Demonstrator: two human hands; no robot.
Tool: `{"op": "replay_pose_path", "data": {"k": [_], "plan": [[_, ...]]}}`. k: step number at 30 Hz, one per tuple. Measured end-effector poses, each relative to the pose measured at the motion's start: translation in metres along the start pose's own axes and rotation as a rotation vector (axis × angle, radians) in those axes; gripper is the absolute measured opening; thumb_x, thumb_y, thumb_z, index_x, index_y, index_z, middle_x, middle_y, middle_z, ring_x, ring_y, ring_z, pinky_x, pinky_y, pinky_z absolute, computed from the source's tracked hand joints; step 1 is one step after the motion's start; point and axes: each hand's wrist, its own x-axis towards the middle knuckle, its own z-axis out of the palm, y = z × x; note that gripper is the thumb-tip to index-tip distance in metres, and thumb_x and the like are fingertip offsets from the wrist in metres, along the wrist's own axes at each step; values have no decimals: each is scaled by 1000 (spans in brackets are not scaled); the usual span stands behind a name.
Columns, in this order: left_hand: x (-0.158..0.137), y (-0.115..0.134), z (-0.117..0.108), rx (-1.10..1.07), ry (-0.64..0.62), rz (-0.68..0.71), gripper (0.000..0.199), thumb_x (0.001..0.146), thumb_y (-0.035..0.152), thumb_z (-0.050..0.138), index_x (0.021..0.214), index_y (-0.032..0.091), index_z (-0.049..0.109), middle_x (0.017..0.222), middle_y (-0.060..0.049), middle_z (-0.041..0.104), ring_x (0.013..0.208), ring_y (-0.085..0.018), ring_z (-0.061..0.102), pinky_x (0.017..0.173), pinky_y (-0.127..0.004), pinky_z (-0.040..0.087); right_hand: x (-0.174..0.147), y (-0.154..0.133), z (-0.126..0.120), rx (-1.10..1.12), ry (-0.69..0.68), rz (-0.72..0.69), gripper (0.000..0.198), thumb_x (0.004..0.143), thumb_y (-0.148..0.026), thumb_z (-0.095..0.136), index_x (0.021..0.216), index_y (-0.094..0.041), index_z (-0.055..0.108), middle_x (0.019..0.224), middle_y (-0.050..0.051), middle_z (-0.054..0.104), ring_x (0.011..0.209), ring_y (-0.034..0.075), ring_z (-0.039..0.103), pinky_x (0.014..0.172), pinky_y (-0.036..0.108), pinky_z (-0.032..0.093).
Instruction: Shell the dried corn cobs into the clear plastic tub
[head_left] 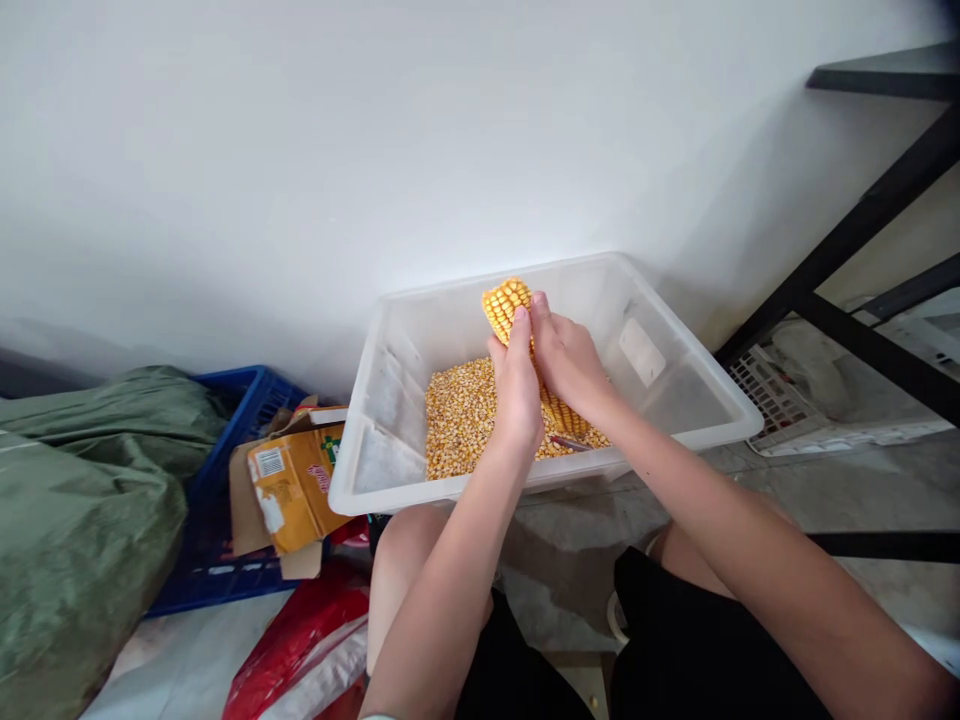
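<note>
An ear of dried yellow corn (pixel 506 307) is held over the bin, its upper end sticking out above my fingers. My left hand (pixel 517 390) is closed around it from the left, thumb along the kernels. From the right, my right hand (pixel 566 360) grips the same ear, with its fingers partly hidden. Below is a translucent plastic bin (pixel 405 492) with a layer of loose corn kernels (pixel 459 420) in it. Another corn ear (pixel 564 412) lies on the kernels under my right hand. Beside it is a thin tool with a reddish part (pixel 568 442), mostly hidden.
At left, a blue crate (pixel 225 590) holds a green cloth-like bag (pixel 90 470) and a torn yellow cardboard box (pixel 300 485). A red plastic bag (pixel 300 640) lies in front. On the right stand a black metal frame (pixel 840 220) and a white basket (pixel 772 400). A white wall rises behind.
</note>
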Motion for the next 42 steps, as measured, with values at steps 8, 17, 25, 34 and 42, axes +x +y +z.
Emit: {"op": "replay_pose_path", "data": {"k": [8,17,25,34,42], "plan": [[-4,-3,8,34,13,84,34,74,40,80,94,20,61,93,-4,64,95,-22,66,90,-37,51,3,5,-1,-211,6,-122,63,102,-58,20,66,-22,59,57,5,55,53,17,49,54,32,30],[-5,-1,3,68,76,176,33,73,39,80,91,20,60,90,-3,62,80,-16,61,78,-32,50,-1,-2,5,-198,-23,-162,58,103,-54,24,81,-20,66,70,5,64,58,16,50,55,31,30],[-4,3,2,9,60,165,31,70,35,82,82,18,60,81,-1,59,72,-13,56,76,-30,49,-2,-2,3,-231,-52,-150,66,101,-59,25,69,-19,66,59,6,60,53,16,50,51,29,26],[-5,4,3,-76,101,128,32,66,31,85,85,17,65,87,-3,63,77,-14,61,82,-33,51,-5,-3,6,-182,-17,-184,69,103,-51,19,59,-18,61,51,6,57,47,14,47,50,30,25],[-2,2,3,-64,148,100,35,63,35,86,84,15,66,87,-4,64,78,-15,62,79,-33,53,-3,0,6,-235,-9,-120,65,101,-53,24,59,-18,60,53,9,61,49,16,52,51,31,26]]}}
